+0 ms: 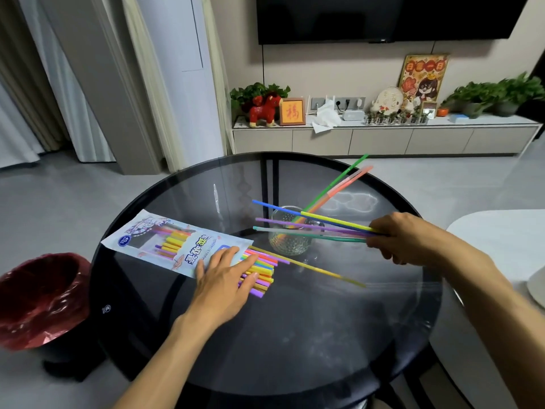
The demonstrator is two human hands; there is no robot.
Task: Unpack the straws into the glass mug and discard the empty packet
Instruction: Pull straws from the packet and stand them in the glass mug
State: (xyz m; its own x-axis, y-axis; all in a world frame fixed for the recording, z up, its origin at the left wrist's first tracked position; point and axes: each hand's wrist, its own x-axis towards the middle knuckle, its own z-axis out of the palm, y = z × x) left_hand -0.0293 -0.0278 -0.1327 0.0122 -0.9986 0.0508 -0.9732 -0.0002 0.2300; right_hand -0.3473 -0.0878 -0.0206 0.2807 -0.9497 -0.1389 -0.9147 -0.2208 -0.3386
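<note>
1. The left hand (pixel 227 273) lies flat, fingers straight, pressing the open end of the straw packet (pixel 174 242) onto the round glass table (pixel 295 335).
2. Coloured straws (pixel 259 268) protrude from the packet beside the fingers.
3. The right hand (pixel 404 237) pinches a fan of loose straws (pixel 309 224) held level over the glass mug (pixel 287 242).
4. The mug already contains several upright straws (pixel 336 185).
5. A red-lined bin (pixel 41 296) stands left of the table.

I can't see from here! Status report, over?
Left hand flat on packet. Right hand holding straws over mug. Nothing blocking.
</note>
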